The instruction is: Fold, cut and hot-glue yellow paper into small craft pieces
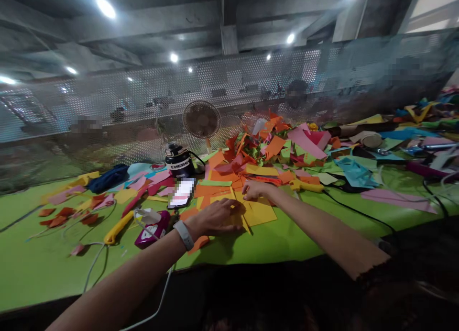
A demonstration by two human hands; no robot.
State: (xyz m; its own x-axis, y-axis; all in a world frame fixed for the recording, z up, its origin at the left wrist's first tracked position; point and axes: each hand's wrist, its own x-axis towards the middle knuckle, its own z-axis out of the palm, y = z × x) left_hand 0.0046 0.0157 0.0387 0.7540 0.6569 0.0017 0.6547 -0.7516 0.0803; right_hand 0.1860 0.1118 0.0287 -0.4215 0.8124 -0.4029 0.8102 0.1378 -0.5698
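Observation:
A yellow sheet [263, 214] lies on the green table [283, 247], with orange sheets under and behind it. My left hand [218, 217], with a pale band on the wrist, rests on the yellow sheet with its fingers spread. Beyond it, my right hand [254, 190] has its fingers bent together at the sheet's upper part; what they hold, if anything, is too small to make out. A narrow yellow strip [246, 223] lies between the hands, slanting toward the table's front edge.
A phone [182, 193], a dark bottle [179, 161] and a purple power bank [152, 229] stand or lie to the left. Yellow-handled corded tools [118, 228] lie on both sides. Behind are a fan [202, 119] and heaped paper scraps [276, 142].

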